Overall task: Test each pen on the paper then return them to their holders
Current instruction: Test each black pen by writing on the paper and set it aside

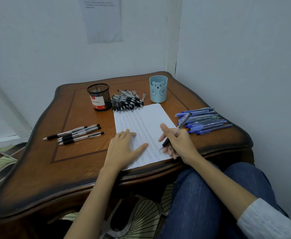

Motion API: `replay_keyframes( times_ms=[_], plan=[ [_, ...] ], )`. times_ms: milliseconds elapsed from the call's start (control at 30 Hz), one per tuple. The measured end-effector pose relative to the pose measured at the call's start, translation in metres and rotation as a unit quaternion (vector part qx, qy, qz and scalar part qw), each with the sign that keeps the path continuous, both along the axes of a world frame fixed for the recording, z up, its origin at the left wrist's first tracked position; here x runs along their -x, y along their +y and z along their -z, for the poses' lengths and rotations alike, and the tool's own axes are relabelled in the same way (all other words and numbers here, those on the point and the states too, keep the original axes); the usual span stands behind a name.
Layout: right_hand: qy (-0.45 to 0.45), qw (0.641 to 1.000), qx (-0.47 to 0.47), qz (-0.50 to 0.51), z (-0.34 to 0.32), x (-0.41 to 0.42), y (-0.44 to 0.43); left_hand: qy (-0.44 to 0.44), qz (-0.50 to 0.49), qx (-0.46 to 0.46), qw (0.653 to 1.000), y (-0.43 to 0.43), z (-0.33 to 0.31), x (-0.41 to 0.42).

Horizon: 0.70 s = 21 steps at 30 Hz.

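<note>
Holds, in right hand (178, 144) with fingers curled, a pen (180, 125), tip poised at near edge of paper (146, 118). Pins paper with flat, straight-fingered left hand (122, 147). Best keep it pinned, stroke lightly on a bare patch, lift cleanly.

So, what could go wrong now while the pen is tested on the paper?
1. The pen in the right hand works near the front edge of the paper, by the table rim; its tip may slip onto the wood.
2. The loose blue pens lie close to the table's right edge; that hand might roll them off.
</note>
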State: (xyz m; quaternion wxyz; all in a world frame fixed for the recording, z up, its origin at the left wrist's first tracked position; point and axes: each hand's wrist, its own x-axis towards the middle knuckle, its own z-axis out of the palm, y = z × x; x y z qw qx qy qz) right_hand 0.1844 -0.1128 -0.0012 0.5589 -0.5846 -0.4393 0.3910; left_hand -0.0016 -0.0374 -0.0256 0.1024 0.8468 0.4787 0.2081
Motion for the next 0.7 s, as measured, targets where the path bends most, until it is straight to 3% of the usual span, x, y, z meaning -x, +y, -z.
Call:
replay_keyframes(
  times_ms=[267, 700],
  plan=[
    [-0.137, 0.990, -0.011, 0.027, 0.006, 0.004, -0.001, 0.009, -0.009, 0.019, 1.000, -0.003, -0.004, 0.000],
    [-0.169, 0.985, -0.037, 0.008, 0.014, 0.000, 0.003, 0.001, -0.012, 0.019, 1.000, -0.004, -0.004, 0.000]
  ],
)
